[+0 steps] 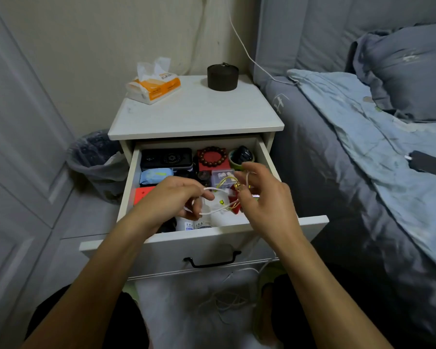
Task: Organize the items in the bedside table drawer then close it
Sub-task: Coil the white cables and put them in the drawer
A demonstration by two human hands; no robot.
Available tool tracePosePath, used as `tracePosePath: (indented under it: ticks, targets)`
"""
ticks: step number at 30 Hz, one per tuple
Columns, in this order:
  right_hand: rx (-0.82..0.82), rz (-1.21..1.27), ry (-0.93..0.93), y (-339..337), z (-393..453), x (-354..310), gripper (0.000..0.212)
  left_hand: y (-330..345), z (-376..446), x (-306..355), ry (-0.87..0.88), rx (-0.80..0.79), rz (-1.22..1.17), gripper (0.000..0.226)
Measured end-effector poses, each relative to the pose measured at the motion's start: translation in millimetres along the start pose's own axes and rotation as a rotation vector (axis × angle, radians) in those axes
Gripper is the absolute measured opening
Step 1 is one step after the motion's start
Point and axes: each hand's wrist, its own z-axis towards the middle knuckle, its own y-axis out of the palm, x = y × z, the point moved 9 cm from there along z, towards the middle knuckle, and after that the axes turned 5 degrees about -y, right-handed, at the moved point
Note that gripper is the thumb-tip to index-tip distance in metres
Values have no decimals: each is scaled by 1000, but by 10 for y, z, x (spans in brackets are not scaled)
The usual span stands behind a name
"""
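While the drawer (202,239) stands pulled out of the bedside table (194,114), I hold both hands above its front half with a thin white cord (213,210) stretched between them. My left hand (173,197) has its grip curled round one loop of the cord, thumb and fingers pinching it. My right hand (262,195) pinches the other end, near a small gold-coloured bit, with the outer fingers spread loosely.

Inside the drawer, a black case (166,158) lies at the back left. Beside it sits a red box (212,163) with a bead bracelet (213,156) on top, and at the back right a green cup (237,161) holds a dark round thing. A blue packet (154,176) lies in front of the case, and a red card (142,195) is at the left wall, partly under my left wrist. A clear plastic box (220,176) lies near the middle. White bottles (194,224) rest against the front wall, under my hands.

On the worktop above, a tissue pack (152,86) sits at the back left and a dark round tin (222,76) at the back right, well apart. A bin (98,162) lined with a bag stands left of the table. A bed (363,147) with grey and blue covers lies to the right, a white cable (249,56) trailing onto it.
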Motion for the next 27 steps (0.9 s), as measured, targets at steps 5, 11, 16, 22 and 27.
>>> tracePosePath:
  ticks: [5,11,16,22,27]
  targets:
    - [-372,-61,-179,282,-5,-91,51,34,-50,110,114,-61,90,30]
    - [-504,287,37,363,42,-2,54,-125,-29,152,220,119,-8,17]
    - [-576,353,103,414,-2,-11,55,-57,-50,244,401,182,230,6]
    - [-655,368,106,432,-93,20,59,171,-6,279,501,-75,140,15]
    - [-665,395,99,410,-121,12,55,245,41,272,475,-143,53,9]
